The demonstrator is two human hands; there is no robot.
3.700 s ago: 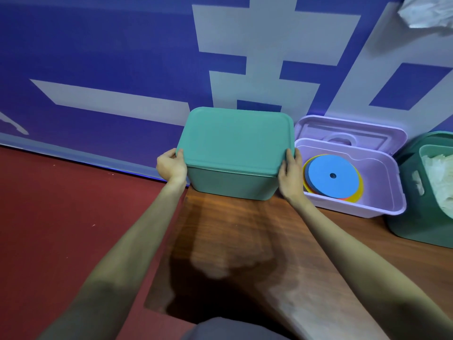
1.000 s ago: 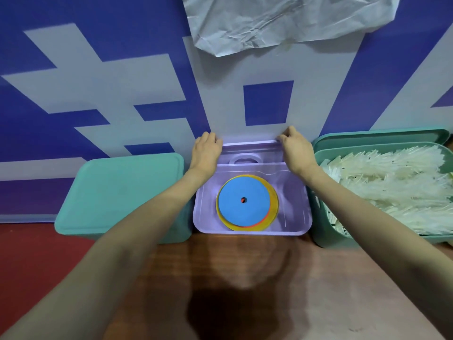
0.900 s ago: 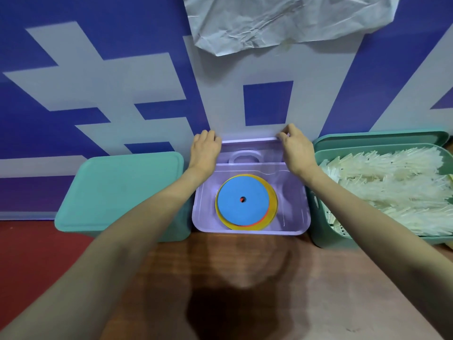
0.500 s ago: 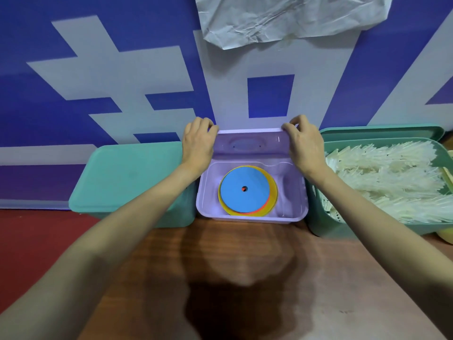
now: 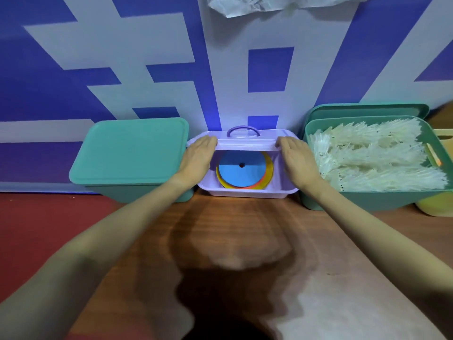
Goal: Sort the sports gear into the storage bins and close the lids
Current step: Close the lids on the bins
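While the left hand (image 5: 198, 158) and right hand (image 5: 295, 159) each hold in their grip an end of the lilac plastic lid (image 5: 245, 141), half-lowered over the lilac plastic bin (image 5: 247, 192) of flat coloured discs (image 5: 241, 171), status: teal lidded bin (image 5: 130, 148) closed; teal open bin (image 5: 382, 201) of white shuttlecocks (image 5: 377, 153) pending, lid (image 5: 367, 109) propped behind. Wooden table (image 5: 245, 241); blue-and-white wall (image 5: 122, 57); red floor (image 5: 36, 229).

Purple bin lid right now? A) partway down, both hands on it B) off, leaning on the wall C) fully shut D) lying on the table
A: the purple lid is held above the purple bin by the left hand and right hand, with the blue disc visible under it.
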